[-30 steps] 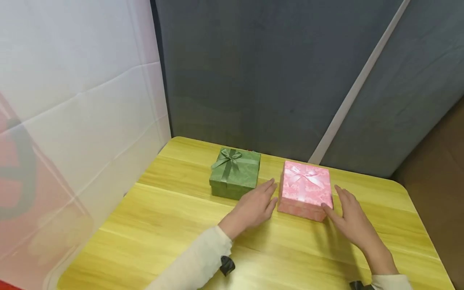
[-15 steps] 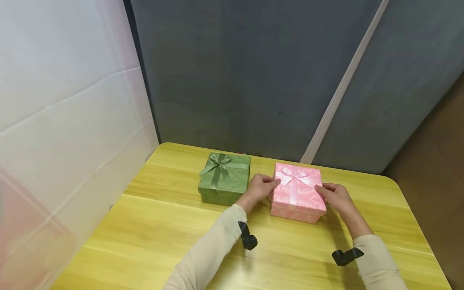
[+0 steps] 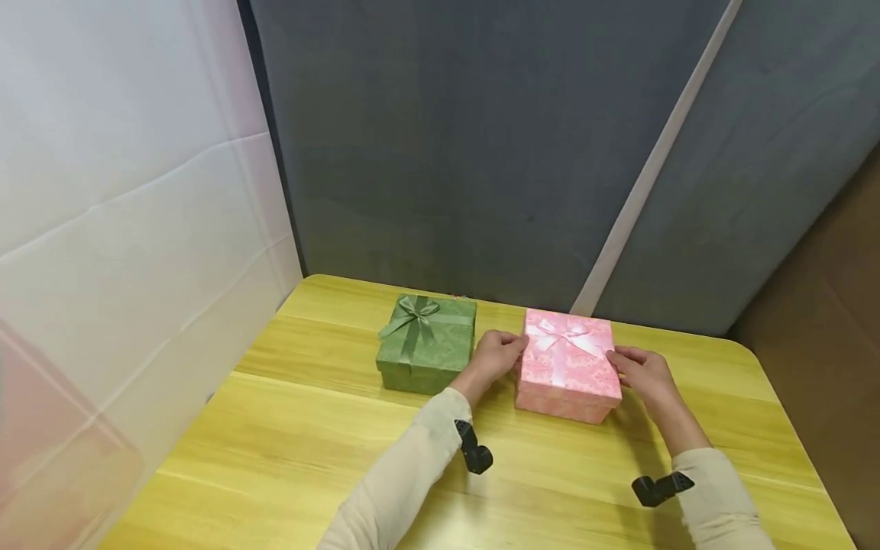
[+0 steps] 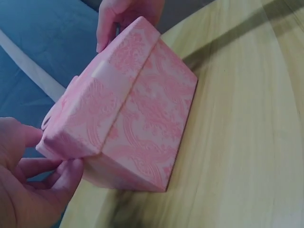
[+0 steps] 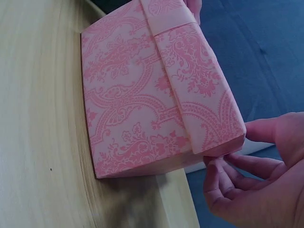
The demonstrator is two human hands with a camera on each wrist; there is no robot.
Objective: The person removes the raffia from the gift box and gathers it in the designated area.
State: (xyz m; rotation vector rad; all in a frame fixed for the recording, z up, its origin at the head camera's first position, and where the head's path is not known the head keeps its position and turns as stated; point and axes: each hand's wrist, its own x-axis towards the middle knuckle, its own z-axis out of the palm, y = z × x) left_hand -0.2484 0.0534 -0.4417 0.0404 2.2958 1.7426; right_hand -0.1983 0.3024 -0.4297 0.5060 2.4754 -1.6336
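Both hands, left (image 3: 496, 355) and right (image 3: 641, 373), pinched the pink box's lid (image 3: 567, 354) on the desk (image 3: 289, 451); uneven pulls risked jamming it, or knocking the green box (image 3: 426, 344).

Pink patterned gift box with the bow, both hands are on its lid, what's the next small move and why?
Probably lift the lid straight up, evenly on both sides. The left hand and right hand each pinch an edge of the pink patterned cardboard gift box at lid level, and the box sits flat on the yellow wooden table. An uneven grip could tilt it toward the green ribboned gift box beside it.
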